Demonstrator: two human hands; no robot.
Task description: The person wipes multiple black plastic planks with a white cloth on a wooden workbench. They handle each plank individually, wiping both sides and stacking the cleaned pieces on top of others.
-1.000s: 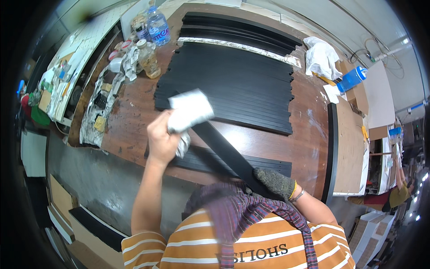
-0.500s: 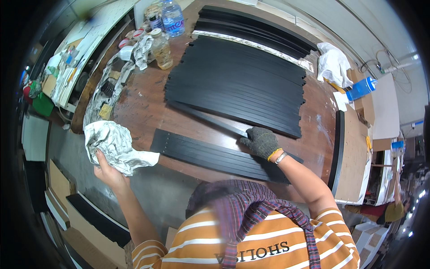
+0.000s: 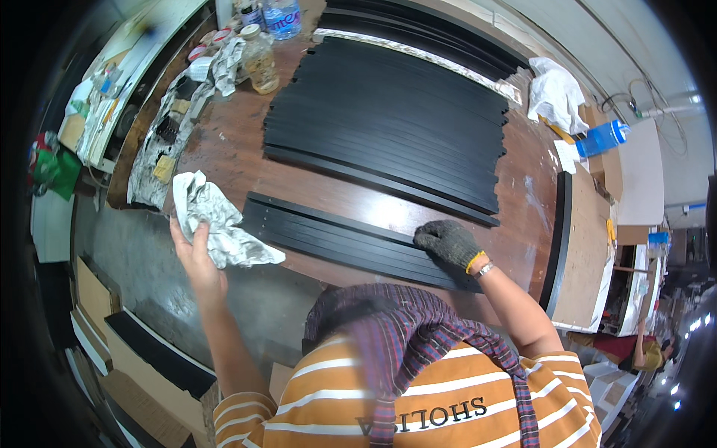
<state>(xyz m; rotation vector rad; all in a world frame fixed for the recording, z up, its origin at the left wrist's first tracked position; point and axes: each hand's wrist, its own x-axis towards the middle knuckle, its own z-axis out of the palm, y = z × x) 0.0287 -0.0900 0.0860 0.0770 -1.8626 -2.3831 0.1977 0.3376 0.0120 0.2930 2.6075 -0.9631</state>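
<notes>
gripping crumpled rag point(image 3: 216, 224), black strips point(image 3: 351, 243)

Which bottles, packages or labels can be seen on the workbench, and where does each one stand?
Clear plastic bottle with blue label: far edge of the bench, upright.
Amber glass jar with pale lid: beside it, nearer, upright.
Blue rectangular package: far right, lying tilted.
Small round red-rimmed tins: far left corner.
No screens show.

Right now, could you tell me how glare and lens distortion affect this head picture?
Head view: fisheye bends the black strips and table edge toward a dark rim; soft sheen on the tabletop beyond the gloved right hand; left hand and crumpled cloth sharp.
</notes>
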